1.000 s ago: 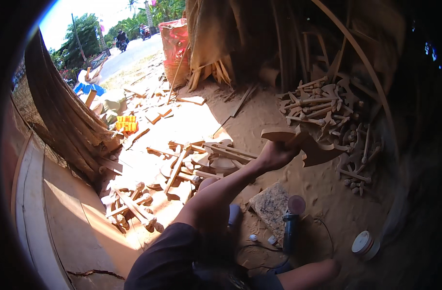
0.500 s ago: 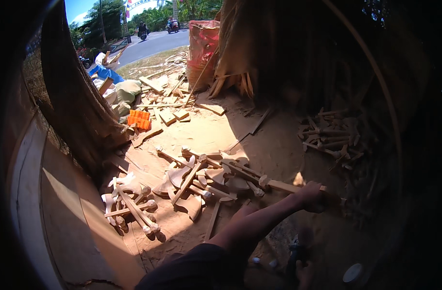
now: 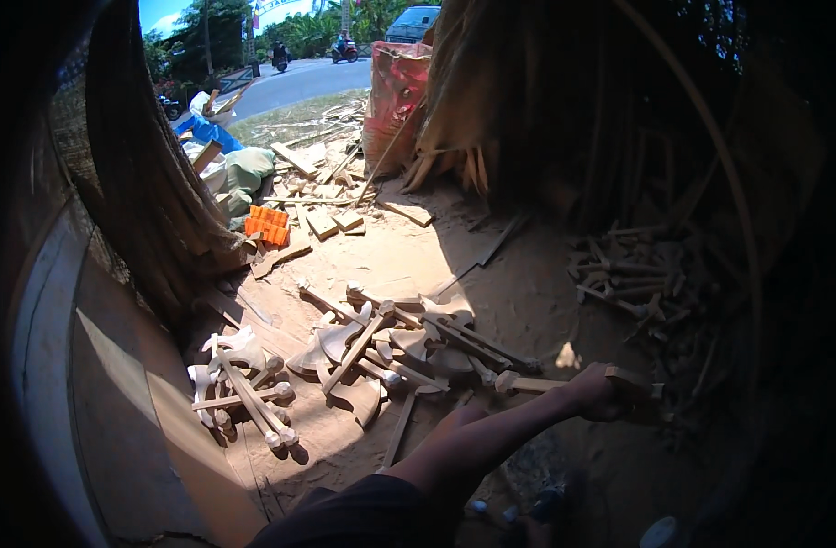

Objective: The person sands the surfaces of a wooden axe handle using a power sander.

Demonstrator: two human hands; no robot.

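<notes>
My left hand (image 3: 593, 393) reaches across to the right, its fingers closed round a pale wooden stick (image 3: 532, 384). The stick has a knob at its left end, and a wooden end sticks out beyond my fist in shadow. Low in the picture, my right hand (image 3: 535, 532) is dim and partly cut off by the lower edge. It grips a dark hand-held tool (image 3: 548, 500) that looks like an angle grinder; its working end is blurred. Left of my forearm lies a pile of carved wooden pieces (image 3: 349, 352), knobbed sticks and curved flat shapes.
A smaller heap of knobbed sticks (image 3: 249, 393) lies at left beside wooden boards (image 3: 126, 411). Another heap (image 3: 628, 274) sits in shade at right. Wood offcuts (image 3: 322, 224), an orange block (image 3: 267, 226), sacks (image 3: 247, 173) and a red bag (image 3: 395, 110) stand towards the road (image 3: 299, 87).
The stick in my left hand has dropped slightly and turned. My right hand and the dark tool have moved lower and left. A vehicle has come into view on the road.
</notes>
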